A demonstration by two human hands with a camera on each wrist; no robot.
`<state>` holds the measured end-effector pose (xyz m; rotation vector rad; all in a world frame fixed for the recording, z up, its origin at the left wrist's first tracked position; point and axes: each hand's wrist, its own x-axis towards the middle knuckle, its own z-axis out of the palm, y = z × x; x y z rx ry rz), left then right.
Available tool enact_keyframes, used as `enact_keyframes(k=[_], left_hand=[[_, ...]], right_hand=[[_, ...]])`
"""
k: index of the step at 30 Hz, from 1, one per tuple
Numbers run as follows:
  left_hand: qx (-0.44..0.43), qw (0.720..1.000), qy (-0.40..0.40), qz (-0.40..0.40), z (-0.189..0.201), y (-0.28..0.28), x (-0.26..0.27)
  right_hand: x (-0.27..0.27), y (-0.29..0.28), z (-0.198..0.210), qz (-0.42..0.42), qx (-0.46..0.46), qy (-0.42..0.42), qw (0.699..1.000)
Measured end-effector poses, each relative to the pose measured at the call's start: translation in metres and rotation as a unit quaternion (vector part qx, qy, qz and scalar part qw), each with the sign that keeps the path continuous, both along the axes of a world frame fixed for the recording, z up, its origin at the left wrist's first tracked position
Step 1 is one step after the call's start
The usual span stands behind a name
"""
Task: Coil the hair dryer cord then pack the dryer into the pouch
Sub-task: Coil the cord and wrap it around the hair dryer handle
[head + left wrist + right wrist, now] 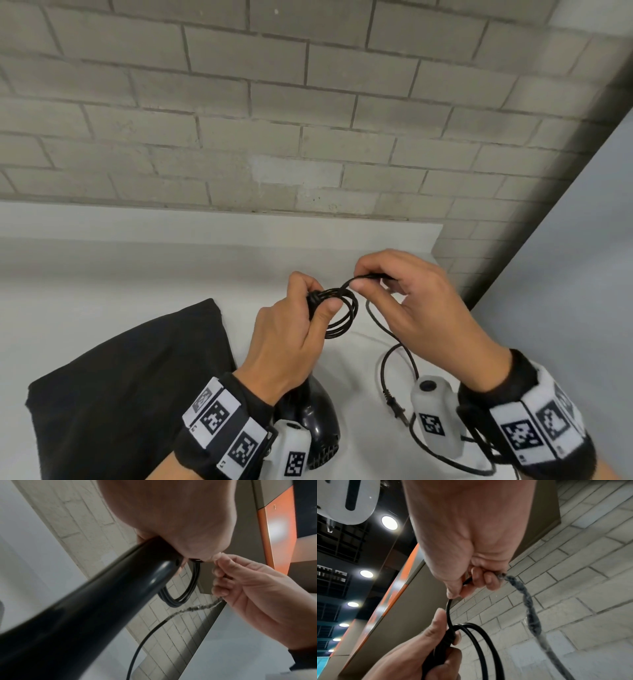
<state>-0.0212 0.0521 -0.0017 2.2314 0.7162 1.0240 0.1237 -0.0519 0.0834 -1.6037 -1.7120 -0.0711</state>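
A: We're looking down on the white table [120, 274], and the left hand [291, 339] sits right at the centre of the frame, fingers [301, 284] curled tight around the hair dryer [318, 425] handle with the coiled cord [342, 318] bunched against it.

B: We can see several loops of that cord hanging just right of the left thumb. From the left wrist view the black handle fills the lower left and the loops dangle behind its end.

A: And the right hand [407, 308], centre right, pinches the free run of cord between thumb and forefinger, the other fingers folded in around it. The two hands are nearly touching.

B: From the right wrist view we get that pinch clearly, upper centre, with the cord dropping straight into the left hand's grip below.

A: The slack trails down the lower right of the head view, curving across the table, and the plug [394, 407] lies there near the right wrist.

B: The dryer body pokes out low in the frame, under the left wrist. Whether it touches the table, we cannot tell.

A: The black pouch [130, 383] lies flat at lower left, just beside the left forearm. Behind it all we have the grey brick wall [308, 102].
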Motion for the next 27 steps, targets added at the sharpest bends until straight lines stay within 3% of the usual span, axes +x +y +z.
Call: enact_keyframes(k=[3, 6, 14, 23, 27], left_hand=[[0.018, 1.000, 0.011, -0.009, 0.003, 0.000, -0.002], [0.042, 0.999, 0.012, -0.014, 0.002, -0.001, -0.003], [0.049, 0.998, -0.017, -0.025, -0.001, 0.001, -0.005], [-0.053, 0.993, -0.097, -0.036, -0.011, 0.003, -0.001], [-0.075, 0.991, -0.099, -0.052, -0.010, 0.002, 0.001]], right_hand=[[-0.004, 0.014, 0.002, 0.019, -0.003, 0.036, 0.999], [-0.006, 0.028, -0.003, 0.027, -0.031, 0.132, 0.990], [-0.009, 0.041, -0.036, 0.017, -0.057, 0.384, 0.921], [-0.007, 0.022, -0.065, 0.099, -0.103, 0.380, 0.914], [-0.002, 0.022, -0.071, 0.095, -0.125, 0.367, 0.917]])
